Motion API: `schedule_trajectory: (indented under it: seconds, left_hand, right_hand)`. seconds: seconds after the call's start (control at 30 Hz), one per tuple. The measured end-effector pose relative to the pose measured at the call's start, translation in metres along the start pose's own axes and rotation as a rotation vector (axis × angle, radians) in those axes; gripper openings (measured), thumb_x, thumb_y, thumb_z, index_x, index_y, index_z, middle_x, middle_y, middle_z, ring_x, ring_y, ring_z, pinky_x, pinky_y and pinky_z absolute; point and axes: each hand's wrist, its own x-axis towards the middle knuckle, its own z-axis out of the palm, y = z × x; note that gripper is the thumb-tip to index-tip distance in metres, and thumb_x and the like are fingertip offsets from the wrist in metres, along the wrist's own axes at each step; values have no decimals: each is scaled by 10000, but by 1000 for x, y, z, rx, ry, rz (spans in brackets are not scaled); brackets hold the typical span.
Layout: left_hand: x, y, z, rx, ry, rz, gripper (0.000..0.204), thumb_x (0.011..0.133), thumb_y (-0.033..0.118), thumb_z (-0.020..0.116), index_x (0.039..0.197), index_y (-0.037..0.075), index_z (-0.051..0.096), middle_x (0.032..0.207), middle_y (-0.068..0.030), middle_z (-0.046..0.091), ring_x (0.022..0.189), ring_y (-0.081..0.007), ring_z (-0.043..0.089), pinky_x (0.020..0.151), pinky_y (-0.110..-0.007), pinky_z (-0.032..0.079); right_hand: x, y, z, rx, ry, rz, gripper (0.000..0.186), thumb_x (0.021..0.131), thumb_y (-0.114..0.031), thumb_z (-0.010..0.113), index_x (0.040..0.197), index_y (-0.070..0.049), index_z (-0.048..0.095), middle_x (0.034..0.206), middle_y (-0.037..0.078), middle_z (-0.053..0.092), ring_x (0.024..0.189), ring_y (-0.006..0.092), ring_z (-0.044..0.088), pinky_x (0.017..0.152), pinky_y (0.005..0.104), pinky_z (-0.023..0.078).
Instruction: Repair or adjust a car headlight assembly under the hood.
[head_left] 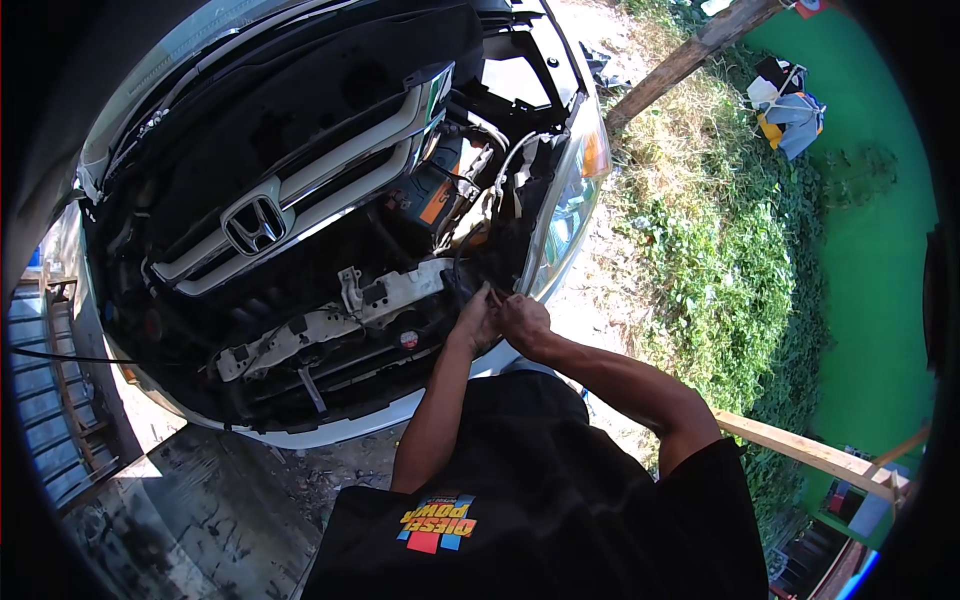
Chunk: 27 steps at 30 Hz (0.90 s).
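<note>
My left hand [479, 319] and my right hand [524, 322] meet at the front corner of a white car's open engine bay, just inside the headlight [566, 222]. The fingers of both are closed and nearly touching. Whatever lies between them is too small and dark to make out. A thin black cable [457, 262] curves down close by my left hand. Beside it runs a pale front crossmember [395, 292] with bolted brackets. A detached chrome grille [345, 165] rests slantwise over the engine bay, and a battery [425, 195] with an orange label sits behind its right end.
A wooden post [690, 62] leans beyond the headlight, near grass and green plants [710, 290]. Further right stand a green wall [870, 290] and a wooden rail [800, 452]. A dark, stained panel [200, 510] lies at lower left. Bundled cloths [790, 112] hang at the wall.
</note>
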Motion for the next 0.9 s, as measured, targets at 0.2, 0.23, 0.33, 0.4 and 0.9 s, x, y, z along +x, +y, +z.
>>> schedule_trajectory:
  seconds: [0.2,0.23,0.33,0.4,0.9]
  left_hand:
    - [38,9,-10,249,204,94,506,1023,494,351,1024,62,615,992,-120,680,926,-243,658,861,-392,529]
    - [44,8,-12,208,227,117,504,1021,500,353,1000,69,616,982,-115,678,913,-248,659,844,-397,533]
    - [64,5,-20,-1,241,114,518,1022,506,344,1003,70,624,977,-115,675,907,-270,660,829,-410,538]
    - [65,2,-19,38,288,179,526,1020,511,345,1008,64,622,981,-116,674,899,-278,658,827,-420,539]
    - [41,-21,26,152,592,334,520,1015,503,354,937,76,640,728,-87,620,583,-216,584,495,-374,478]
  right_hand:
    - [16,-2,7,-378,88,-292,302,935,-272,536,1022,-20,677,979,165,696,852,259,716,682,366,577]
    - [16,-3,6,-505,115,-365,258,934,-220,533,1039,-27,666,1001,146,688,852,241,713,679,356,576]
    - [19,-5,11,-522,184,-353,224,908,-162,549,1039,-17,658,998,134,681,857,227,707,667,340,571]
    - [21,-5,14,-524,168,-349,227,907,-156,546,1057,-17,647,1006,149,681,865,239,707,681,344,570]
    - [30,53,-37,1516,-1091,375,226,872,-250,617,872,-33,551,752,54,580,643,166,604,622,287,534]
